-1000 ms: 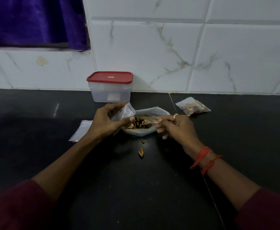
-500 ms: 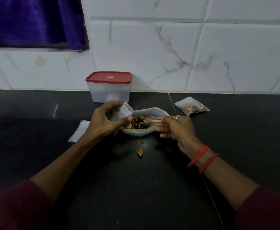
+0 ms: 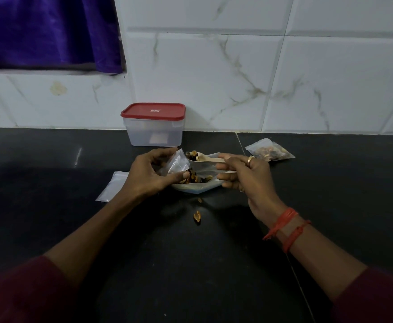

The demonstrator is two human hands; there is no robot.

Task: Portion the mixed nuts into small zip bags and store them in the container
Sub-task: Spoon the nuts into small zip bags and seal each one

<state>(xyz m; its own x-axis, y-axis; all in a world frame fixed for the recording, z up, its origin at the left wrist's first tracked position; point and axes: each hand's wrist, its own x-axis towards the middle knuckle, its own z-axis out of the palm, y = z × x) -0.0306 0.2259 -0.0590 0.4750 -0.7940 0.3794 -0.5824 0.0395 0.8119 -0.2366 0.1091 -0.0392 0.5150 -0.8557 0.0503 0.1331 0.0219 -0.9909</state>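
A large clear bag of mixed nuts [image 3: 196, 186] lies open on the black counter. My left hand [image 3: 147, 176] pinches a small clear zip bag [image 3: 179, 162] held open just above it. My right hand [image 3: 244, 176] grips a pale wooden spoon [image 3: 206, 159]; its bowl carries nuts and sits at the mouth of the small bag. A filled small zip bag [image 3: 270, 151] lies to the right. The clear container with a red lid [image 3: 154, 123] stands shut against the wall.
Several flat empty zip bags [image 3: 111, 186] lie left of my left wrist. Two loose nuts [image 3: 197, 216] lie on the counter [image 3: 51, 206] in front of the large bag. A tiled wall rises behind, with a purple curtain [image 3: 46, 31] at upper left.
My right hand lifted the spoon out of the large bag with nuts on it and brought it up to the small bag's mouth. My left hand stayed in place.
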